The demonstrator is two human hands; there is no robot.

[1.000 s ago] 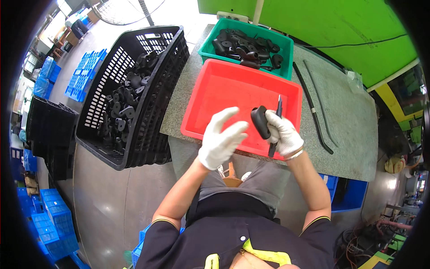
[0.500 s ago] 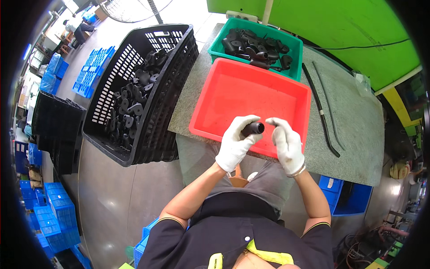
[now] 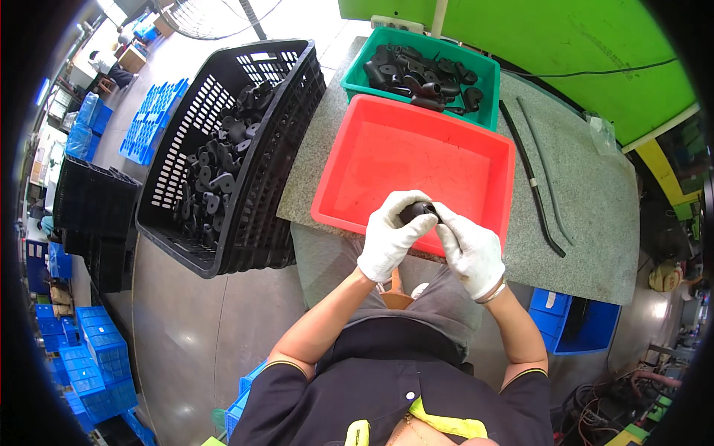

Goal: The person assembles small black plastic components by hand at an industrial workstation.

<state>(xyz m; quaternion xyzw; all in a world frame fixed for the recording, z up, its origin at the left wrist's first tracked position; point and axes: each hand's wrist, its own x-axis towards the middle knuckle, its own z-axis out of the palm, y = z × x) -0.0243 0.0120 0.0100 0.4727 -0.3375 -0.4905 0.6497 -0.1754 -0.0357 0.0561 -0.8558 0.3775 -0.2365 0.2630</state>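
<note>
My left hand (image 3: 387,236), in a white glove, is closed around a short black tubular part (image 3: 418,211) with a round open end. The gloved fingertips of my right hand (image 3: 474,251) meet the part's open end and press on it. Both hands are together over the near edge of a red tray (image 3: 409,152), whose visible bottom is bare. My fingers cover much of the part. Behind the red tray, a green tray (image 3: 492,78) holds many similar black parts (image 3: 424,74).
On the left stands a tall stack of black slotted baskets (image 3: 279,167), the top one with many black parts (image 3: 219,175). A black rod (image 3: 529,175) and a thinner grey rod (image 3: 549,175) lie on the grey table (image 3: 595,215). A blue bin (image 3: 547,320) sits below its right side.
My right hand has moved left and its fingers have closed onto the end of the black part. My left hand keeps hold of the part, almost in place.
</note>
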